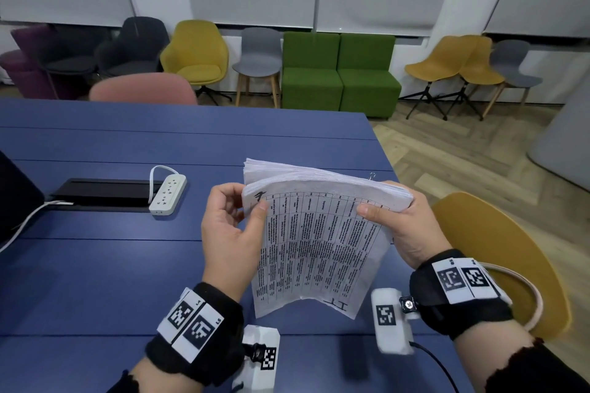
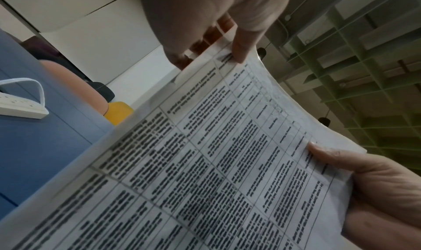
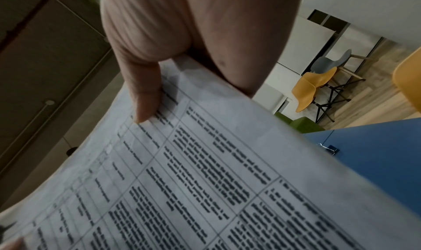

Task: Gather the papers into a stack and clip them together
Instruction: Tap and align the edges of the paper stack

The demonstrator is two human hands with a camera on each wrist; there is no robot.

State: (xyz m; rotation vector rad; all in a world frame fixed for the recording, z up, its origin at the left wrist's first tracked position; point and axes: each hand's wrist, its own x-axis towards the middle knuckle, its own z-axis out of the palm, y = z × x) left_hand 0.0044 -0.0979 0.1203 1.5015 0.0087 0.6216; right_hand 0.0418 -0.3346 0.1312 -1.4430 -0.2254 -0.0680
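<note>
Both hands hold the stack of papers (image 1: 314,242) up above the blue worktop (image 1: 95,265), its printed table facing the person. The left hand (image 1: 231,230) pinches the stack's upper left corner between thumb and curled fingers, and the right hand (image 1: 404,226) grips the upper right edge, thumb on the front sheet. A binder clip (image 3: 330,148) lies on the worktop beyond the papers, by the far right edge.
</note>
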